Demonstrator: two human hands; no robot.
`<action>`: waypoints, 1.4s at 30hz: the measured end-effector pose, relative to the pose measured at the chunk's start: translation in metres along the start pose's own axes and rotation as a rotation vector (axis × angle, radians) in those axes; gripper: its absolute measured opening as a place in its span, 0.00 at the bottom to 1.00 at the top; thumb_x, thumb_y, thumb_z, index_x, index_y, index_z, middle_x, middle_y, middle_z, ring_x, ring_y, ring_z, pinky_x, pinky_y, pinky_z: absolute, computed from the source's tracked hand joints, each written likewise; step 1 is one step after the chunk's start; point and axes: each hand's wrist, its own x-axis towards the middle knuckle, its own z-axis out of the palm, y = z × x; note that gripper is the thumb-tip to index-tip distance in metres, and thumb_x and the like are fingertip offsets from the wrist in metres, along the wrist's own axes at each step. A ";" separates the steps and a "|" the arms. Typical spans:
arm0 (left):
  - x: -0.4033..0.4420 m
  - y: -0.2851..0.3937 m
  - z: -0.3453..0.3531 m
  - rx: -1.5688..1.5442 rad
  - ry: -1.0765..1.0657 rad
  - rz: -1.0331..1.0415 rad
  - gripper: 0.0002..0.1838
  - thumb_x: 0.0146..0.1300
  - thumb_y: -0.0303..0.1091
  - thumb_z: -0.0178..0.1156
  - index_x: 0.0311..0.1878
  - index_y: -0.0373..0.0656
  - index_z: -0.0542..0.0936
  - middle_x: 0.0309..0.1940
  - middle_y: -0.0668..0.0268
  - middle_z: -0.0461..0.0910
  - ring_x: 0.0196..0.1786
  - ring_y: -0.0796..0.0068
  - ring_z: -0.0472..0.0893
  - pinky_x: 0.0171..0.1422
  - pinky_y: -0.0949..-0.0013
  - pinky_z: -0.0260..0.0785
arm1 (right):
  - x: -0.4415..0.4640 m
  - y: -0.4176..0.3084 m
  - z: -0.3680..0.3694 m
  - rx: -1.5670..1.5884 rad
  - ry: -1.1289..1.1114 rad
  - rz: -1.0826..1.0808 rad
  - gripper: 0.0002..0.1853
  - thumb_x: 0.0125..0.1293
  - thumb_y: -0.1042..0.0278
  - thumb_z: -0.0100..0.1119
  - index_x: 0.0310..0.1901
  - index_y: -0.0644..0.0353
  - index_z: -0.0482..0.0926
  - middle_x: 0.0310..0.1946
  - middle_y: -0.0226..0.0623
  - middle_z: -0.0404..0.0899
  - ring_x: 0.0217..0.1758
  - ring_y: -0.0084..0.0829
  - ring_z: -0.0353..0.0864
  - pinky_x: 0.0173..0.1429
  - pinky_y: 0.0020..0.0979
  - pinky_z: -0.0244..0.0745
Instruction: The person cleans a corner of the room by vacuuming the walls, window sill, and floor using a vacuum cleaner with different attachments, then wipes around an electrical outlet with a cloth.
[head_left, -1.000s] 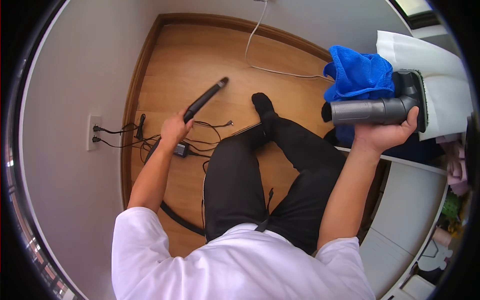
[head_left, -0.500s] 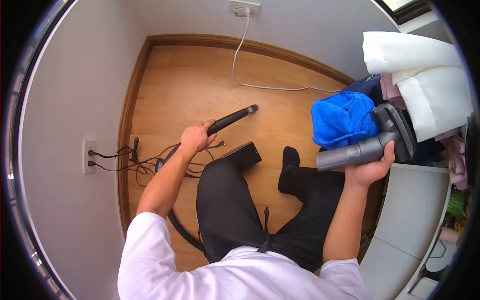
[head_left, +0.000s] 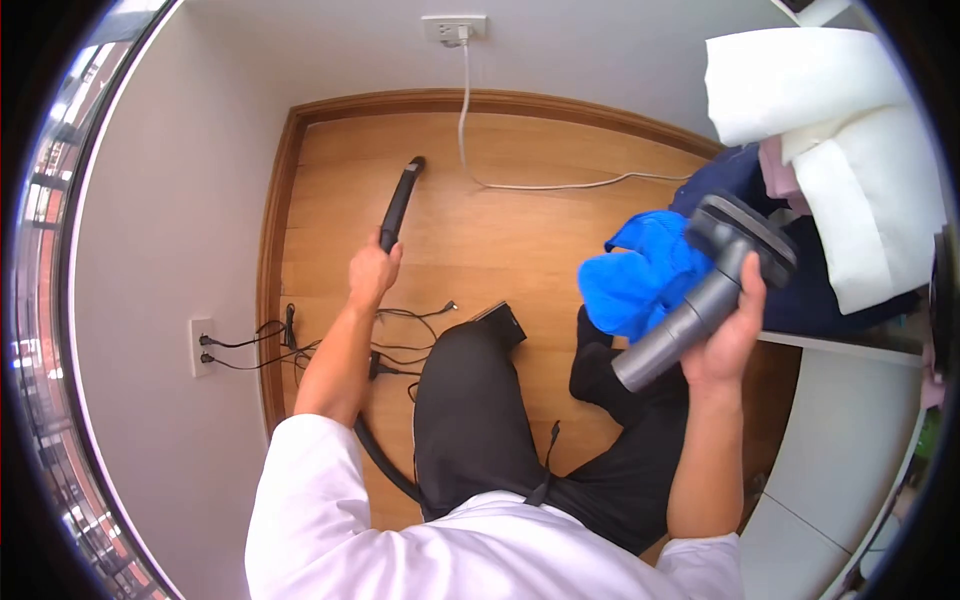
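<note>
- Left hand: fingers wrapped around the black hose handle; its tip, beyond them, has swung from pointing rightward to mostly forward.
- Blue cloth: beyond the right fingers, beside the gray vacuum brush; it has shifted leftward with the brush. Whether fingers pinch it is hidden.
- Right hand: grasping the brush; the tube, level before, now slants toward the lap, well apart from the hose handle, so they are unjoined.
</note>
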 end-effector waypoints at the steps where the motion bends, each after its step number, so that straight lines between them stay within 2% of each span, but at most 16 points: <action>1: -0.012 0.003 -0.015 0.024 -0.030 0.064 0.32 0.68 0.58 0.60 0.70 0.51 0.74 0.42 0.44 0.87 0.48 0.41 0.85 0.56 0.45 0.76 | 0.011 0.005 -0.010 0.021 0.027 0.082 0.29 0.74 0.37 0.55 0.59 0.57 0.76 0.49 0.31 0.80 0.51 0.26 0.81 0.56 0.33 0.78; 3: -0.060 0.017 -0.070 0.004 -0.036 0.147 0.31 0.68 0.58 0.60 0.67 0.49 0.78 0.45 0.47 0.87 0.49 0.42 0.85 0.55 0.48 0.77 | 0.023 0.015 0.001 0.096 0.017 0.243 0.29 0.72 0.35 0.56 0.56 0.56 0.76 0.43 0.32 0.81 0.43 0.28 0.82 0.53 0.34 0.80; 4: -0.090 0.026 -0.101 0.021 -0.102 0.113 0.30 0.69 0.57 0.61 0.66 0.49 0.79 0.48 0.48 0.87 0.51 0.43 0.85 0.56 0.48 0.77 | 0.037 0.027 -0.016 0.163 0.087 0.293 0.29 0.72 0.34 0.55 0.53 0.55 0.76 0.43 0.35 0.81 0.44 0.32 0.83 0.55 0.37 0.80; 5: -0.120 0.016 -0.117 -0.015 -0.054 0.221 0.28 0.69 0.51 0.63 0.67 0.48 0.78 0.48 0.49 0.87 0.48 0.47 0.86 0.53 0.51 0.77 | 0.039 0.024 -0.006 0.197 0.143 0.329 0.28 0.72 0.34 0.55 0.52 0.54 0.77 0.45 0.37 0.80 0.47 0.36 0.83 0.60 0.42 0.78; 9: -0.226 -0.003 -0.193 -0.473 0.180 0.136 0.29 0.68 0.43 0.67 0.67 0.37 0.77 0.40 0.52 0.85 0.40 0.57 0.85 0.46 0.61 0.77 | 0.069 0.041 -0.003 0.169 0.363 0.319 0.28 0.70 0.34 0.56 0.53 0.53 0.77 0.49 0.40 0.80 0.53 0.40 0.81 0.65 0.49 0.75; 12: -0.268 -0.040 -0.225 -0.432 0.333 0.571 0.32 0.68 0.50 0.68 0.64 0.34 0.77 0.41 0.50 0.84 0.40 0.54 0.85 0.44 0.61 0.77 | 0.079 0.048 0.002 0.165 0.353 0.367 0.29 0.69 0.34 0.56 0.54 0.53 0.76 0.51 0.41 0.80 0.56 0.41 0.80 0.67 0.51 0.73; 15: -0.295 -0.043 -0.231 -0.450 0.327 0.737 0.33 0.66 0.53 0.70 0.63 0.36 0.77 0.43 0.48 0.84 0.40 0.52 0.85 0.42 0.58 0.79 | 0.076 0.057 0.014 0.220 0.255 0.455 0.29 0.70 0.35 0.56 0.56 0.53 0.75 0.52 0.42 0.79 0.58 0.42 0.79 0.68 0.51 0.73; 20: -0.308 -0.043 -0.224 -0.362 0.324 0.753 0.31 0.63 0.51 0.72 0.61 0.40 0.78 0.42 0.49 0.84 0.38 0.55 0.85 0.39 0.60 0.79 | 0.071 0.073 0.029 0.254 0.174 0.499 0.30 0.70 0.34 0.56 0.56 0.55 0.75 0.53 0.43 0.78 0.59 0.43 0.79 0.69 0.54 0.72; 24: -0.311 -0.058 -0.222 -0.295 0.325 0.771 0.33 0.63 0.55 0.72 0.61 0.39 0.78 0.42 0.51 0.84 0.38 0.53 0.85 0.40 0.59 0.79 | 0.062 0.083 0.044 0.227 0.189 0.449 0.28 0.69 0.36 0.59 0.54 0.55 0.75 0.50 0.44 0.79 0.55 0.42 0.81 0.66 0.52 0.75; 26: -0.313 -0.056 -0.230 -0.160 0.262 0.871 0.34 0.57 0.51 0.77 0.60 0.40 0.77 0.43 0.53 0.84 0.39 0.53 0.85 0.41 0.58 0.80 | 0.061 0.084 0.045 0.218 0.144 0.430 0.28 0.68 0.37 0.61 0.53 0.55 0.75 0.49 0.43 0.79 0.52 0.42 0.81 0.65 0.50 0.76; 28: -0.319 -0.046 -0.227 -0.156 0.282 0.783 0.34 0.54 0.48 0.79 0.59 0.41 0.78 0.43 0.53 0.85 0.39 0.53 0.86 0.43 0.58 0.81 | 0.061 0.091 0.045 0.074 0.075 0.350 0.24 0.67 0.44 0.63 0.50 0.56 0.76 0.44 0.41 0.81 0.47 0.41 0.82 0.64 0.47 0.77; 31: -0.330 -0.021 -0.215 -0.135 0.305 0.548 0.34 0.46 0.38 0.83 0.56 0.42 0.79 0.43 0.54 0.86 0.40 0.54 0.87 0.46 0.59 0.81 | 0.047 0.073 0.059 0.166 -0.107 0.421 0.22 0.66 0.49 0.62 0.49 0.60 0.78 0.43 0.42 0.83 0.47 0.42 0.84 0.63 0.45 0.79; 34: -0.343 -0.001 -0.200 -0.411 -0.107 0.316 0.32 0.49 0.42 0.81 0.56 0.39 0.81 0.39 0.55 0.87 0.42 0.55 0.88 0.46 0.62 0.81 | 0.045 0.060 0.058 0.329 -0.267 0.338 0.24 0.66 0.53 0.58 0.54 0.64 0.79 0.48 0.47 0.86 0.50 0.44 0.87 0.62 0.46 0.82; 37: -0.348 0.013 -0.204 -0.570 -0.478 0.110 0.35 0.51 0.49 0.79 0.57 0.38 0.80 0.41 0.52 0.87 0.47 0.53 0.88 0.55 0.58 0.79 | 0.046 0.053 0.063 0.377 -0.362 0.305 0.24 0.66 0.54 0.57 0.55 0.65 0.79 0.47 0.48 0.86 0.49 0.45 0.88 0.61 0.45 0.83; 41: -0.354 0.013 -0.167 -0.619 -0.534 0.046 0.36 0.50 0.45 0.79 0.59 0.37 0.79 0.43 0.52 0.87 0.46 0.56 0.88 0.56 0.60 0.78 | 0.051 0.068 0.069 0.342 -0.341 0.305 0.25 0.68 0.50 0.58 0.55 0.64 0.79 0.48 0.47 0.86 0.49 0.44 0.88 0.61 0.44 0.83; 42: -0.352 0.011 -0.160 -0.536 -0.371 0.104 0.35 0.50 0.44 0.79 0.60 0.37 0.79 0.43 0.52 0.87 0.47 0.55 0.87 0.55 0.60 0.78 | 0.051 0.076 0.073 0.311 -0.320 0.311 0.26 0.69 0.47 0.58 0.54 0.63 0.79 0.47 0.46 0.86 0.48 0.43 0.88 0.61 0.43 0.83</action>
